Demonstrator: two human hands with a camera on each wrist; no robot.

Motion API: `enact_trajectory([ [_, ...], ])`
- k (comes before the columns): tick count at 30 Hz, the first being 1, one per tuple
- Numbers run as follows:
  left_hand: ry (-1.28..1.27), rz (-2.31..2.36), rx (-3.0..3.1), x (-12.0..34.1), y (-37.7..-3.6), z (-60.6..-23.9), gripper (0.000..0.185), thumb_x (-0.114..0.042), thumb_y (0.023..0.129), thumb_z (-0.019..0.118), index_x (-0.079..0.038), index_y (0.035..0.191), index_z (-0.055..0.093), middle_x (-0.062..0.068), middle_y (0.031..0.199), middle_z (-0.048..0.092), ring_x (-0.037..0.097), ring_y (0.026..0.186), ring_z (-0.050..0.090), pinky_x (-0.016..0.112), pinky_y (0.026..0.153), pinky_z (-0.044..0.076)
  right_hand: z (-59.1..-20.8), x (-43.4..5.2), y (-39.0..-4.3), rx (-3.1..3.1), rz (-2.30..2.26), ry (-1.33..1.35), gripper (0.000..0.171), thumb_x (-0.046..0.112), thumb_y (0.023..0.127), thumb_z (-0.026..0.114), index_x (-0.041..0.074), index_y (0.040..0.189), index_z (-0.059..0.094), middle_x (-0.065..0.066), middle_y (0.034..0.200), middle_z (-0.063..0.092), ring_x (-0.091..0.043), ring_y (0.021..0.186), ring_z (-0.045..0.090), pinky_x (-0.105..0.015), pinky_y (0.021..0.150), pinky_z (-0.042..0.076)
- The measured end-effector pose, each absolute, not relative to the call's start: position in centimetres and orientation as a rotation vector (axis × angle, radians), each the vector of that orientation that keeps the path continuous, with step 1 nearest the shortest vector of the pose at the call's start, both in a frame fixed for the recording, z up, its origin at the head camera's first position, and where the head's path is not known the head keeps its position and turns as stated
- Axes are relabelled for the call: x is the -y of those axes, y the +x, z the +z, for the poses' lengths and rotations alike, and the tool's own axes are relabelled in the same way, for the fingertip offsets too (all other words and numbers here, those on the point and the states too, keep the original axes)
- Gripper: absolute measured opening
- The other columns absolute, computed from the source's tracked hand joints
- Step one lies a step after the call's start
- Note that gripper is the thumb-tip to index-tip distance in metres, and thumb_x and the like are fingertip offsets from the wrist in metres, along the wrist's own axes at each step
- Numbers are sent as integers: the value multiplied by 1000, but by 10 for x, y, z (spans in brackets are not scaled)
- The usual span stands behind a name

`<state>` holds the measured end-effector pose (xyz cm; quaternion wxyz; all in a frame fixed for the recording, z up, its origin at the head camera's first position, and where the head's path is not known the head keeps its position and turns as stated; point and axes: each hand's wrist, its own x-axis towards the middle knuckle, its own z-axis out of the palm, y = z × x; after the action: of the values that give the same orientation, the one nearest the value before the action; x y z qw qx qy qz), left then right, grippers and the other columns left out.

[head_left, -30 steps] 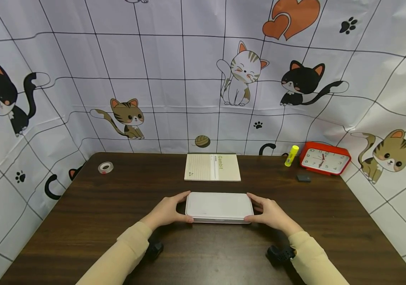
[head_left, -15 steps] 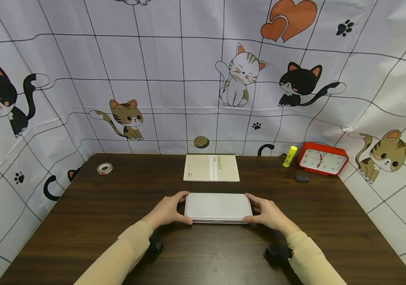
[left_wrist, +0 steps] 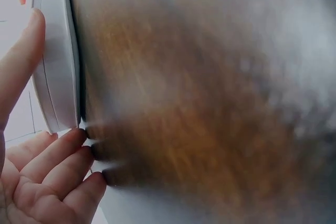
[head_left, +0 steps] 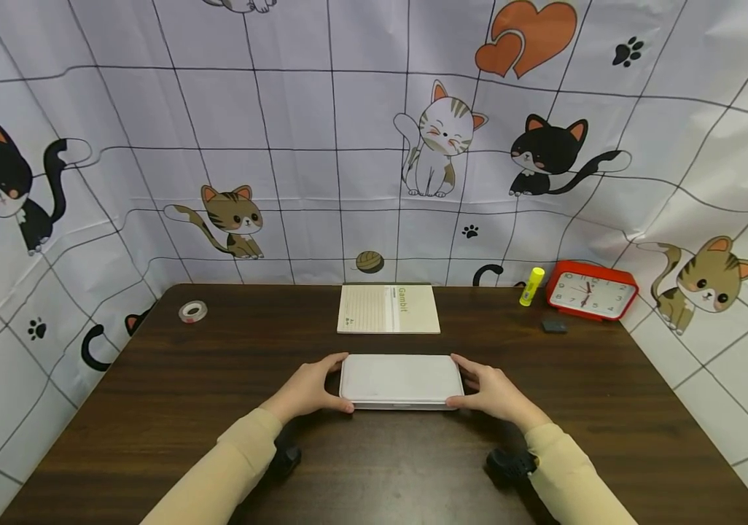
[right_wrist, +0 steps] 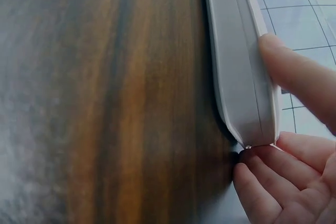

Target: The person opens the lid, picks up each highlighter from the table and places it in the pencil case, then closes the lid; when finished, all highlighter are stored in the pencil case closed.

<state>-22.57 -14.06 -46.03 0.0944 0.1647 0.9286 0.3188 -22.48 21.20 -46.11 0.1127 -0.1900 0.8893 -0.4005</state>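
A white, flat, oblong hard case (head_left: 402,379) with rounded corners lies on the dark wooden table, its lid down. My left hand (head_left: 308,386) grips its left end, thumb at the near corner and fingers at the far one. My right hand (head_left: 493,392) holds the right end in the same way. A lengthwise seam runs along the case's side (right_wrist: 239,51) in the right wrist view. In the left wrist view, the thumb (left_wrist: 26,51) presses near the case's edge while the fingertips touch its end.
Behind the case lies a cream notebook (head_left: 388,309) marked "Gambit". A tape roll (head_left: 193,312) sits at the far left of the table (head_left: 230,357). At the far right are a yellow highlighter (head_left: 531,286), a red clock (head_left: 593,291) and a small dark block (head_left: 554,327). A cat-print curtain hangs behind.
The head view has shifted very slightly. Both hands keep their hold on the case, which has not visibly moved on the table.
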Motion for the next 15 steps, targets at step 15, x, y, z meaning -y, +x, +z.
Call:
enact_trajectory([
  [15,424,942,-2797,141,-218,-455,64,-33,93,60,-6,146,36,20,140,48,36,126,48,50,101,40,-463,-213,-218,-2818,-997,-532,84,48,85,66,2,147,33,-22,145,40,-39,125,47,-53,99,41],
])
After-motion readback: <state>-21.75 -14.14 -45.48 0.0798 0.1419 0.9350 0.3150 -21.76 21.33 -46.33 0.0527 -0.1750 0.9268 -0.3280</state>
